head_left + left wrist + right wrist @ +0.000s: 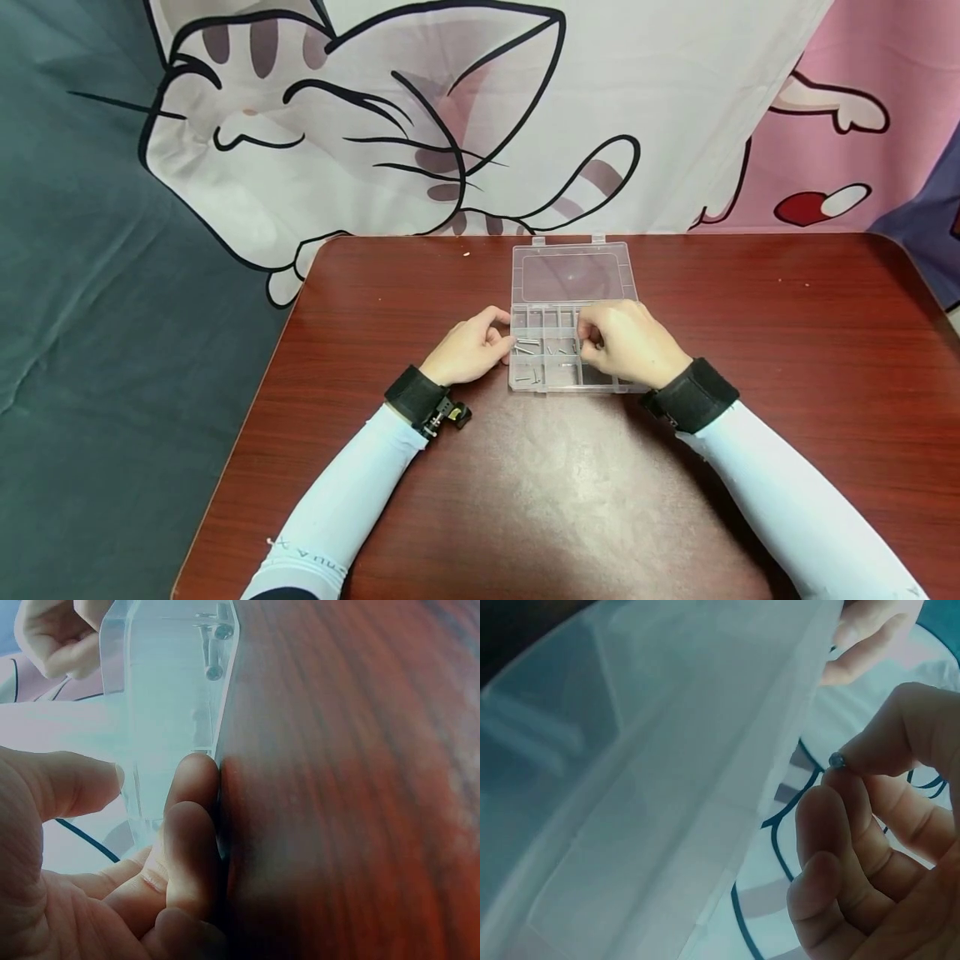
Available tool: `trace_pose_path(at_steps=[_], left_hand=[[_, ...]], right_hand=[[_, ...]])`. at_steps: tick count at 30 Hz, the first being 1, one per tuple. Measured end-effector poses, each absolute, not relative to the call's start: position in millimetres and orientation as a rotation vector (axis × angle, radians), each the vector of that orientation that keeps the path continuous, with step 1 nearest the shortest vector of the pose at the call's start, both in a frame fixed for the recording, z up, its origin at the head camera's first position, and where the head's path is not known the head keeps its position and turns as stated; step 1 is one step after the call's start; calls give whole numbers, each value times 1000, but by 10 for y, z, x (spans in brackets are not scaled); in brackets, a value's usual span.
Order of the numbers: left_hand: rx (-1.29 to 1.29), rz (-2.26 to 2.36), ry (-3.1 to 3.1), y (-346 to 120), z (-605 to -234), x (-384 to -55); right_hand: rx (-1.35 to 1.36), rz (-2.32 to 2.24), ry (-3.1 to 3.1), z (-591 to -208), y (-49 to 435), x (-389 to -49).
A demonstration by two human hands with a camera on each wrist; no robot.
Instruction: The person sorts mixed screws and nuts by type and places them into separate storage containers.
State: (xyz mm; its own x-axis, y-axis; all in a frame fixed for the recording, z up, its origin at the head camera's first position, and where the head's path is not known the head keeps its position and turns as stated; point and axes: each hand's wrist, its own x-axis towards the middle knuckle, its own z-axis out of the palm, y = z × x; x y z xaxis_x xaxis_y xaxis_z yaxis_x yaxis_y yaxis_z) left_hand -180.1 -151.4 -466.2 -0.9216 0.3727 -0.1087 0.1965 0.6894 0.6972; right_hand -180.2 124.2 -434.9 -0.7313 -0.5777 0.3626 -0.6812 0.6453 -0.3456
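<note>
A clear plastic compartment box [562,390] lies on the table with its lid [573,275] folded back. Several small metal screws [527,342] lie in its left and middle compartments; two screws [213,667] show through the side wall in the left wrist view. My left hand [468,346] rests at the box's left side, thumb near the upper rim and fingertips low along the wall. Over the right-hand compartments, my right hand [630,342] pinches a small screw between thumb and index finger; its round metal head [837,760] peeks out in the right wrist view.
The box stands on a reddish-brown wooden table [787,333], near its far edge. Behind hangs a cloth with a cartoon cat [225,167]. A few tiny pale specks dot the tabletop. Both wrists wear black bands [693,396].
</note>
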Motion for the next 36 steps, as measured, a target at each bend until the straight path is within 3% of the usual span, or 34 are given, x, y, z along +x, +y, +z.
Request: trace_pose_path(at_steps=[36], left_hand=[[464, 1064, 2657, -1505, -4672, -1819]], right_hand=[[935, 428, -2825, -4331, 1431, -1742]])
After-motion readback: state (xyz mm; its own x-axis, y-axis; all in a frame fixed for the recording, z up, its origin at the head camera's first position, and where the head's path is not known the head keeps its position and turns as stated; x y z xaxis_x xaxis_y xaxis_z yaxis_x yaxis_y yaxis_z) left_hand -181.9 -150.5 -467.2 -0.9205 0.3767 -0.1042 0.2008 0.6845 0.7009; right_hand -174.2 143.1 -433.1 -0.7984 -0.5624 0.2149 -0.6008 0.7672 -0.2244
